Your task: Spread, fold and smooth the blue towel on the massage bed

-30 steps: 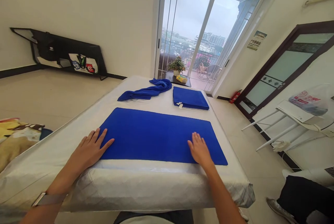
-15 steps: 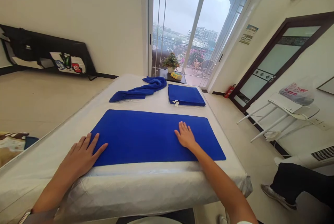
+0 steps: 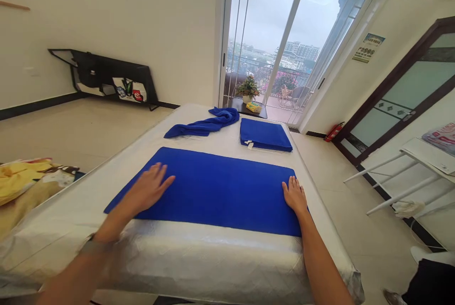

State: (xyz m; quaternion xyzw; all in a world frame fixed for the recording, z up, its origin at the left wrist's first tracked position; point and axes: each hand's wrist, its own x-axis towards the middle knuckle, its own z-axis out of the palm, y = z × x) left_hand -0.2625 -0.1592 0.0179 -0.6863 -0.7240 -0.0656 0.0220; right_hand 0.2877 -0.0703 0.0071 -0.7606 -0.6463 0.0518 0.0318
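A blue towel (image 3: 220, 191), smooth and rectangular, lies spread across the surface in front of me. Over its left part is my left hand (image 3: 151, 186), fingers apart and a little blurred; whether it touches the cloth I cannot tell. My right hand (image 3: 295, 195) rests flat near the towel's right edge, holding nothing. Behind the towel sits a neat stack of folded blue towels (image 3: 266, 134) with a white tag at its front corner. Left of that stack lies a crumpled, twisted blue towel (image 3: 206, 124).
Everything blue lies on a wide, pale plastic-covered surface (image 3: 213, 257). Yellow and patterned cloths (image 3: 39, 181) are heaped at the left. Beyond the far end stands a small dark table with a potted plant (image 3: 248, 87). A white chair (image 3: 405, 167) is on the right; a person's dark-clothed leg (image 3: 430, 282) shows at lower right.
My left hand has come off the towel's left edge and moved inward over the cloth. My right hand has slid right, close to the right edge. The camera view has turned left.
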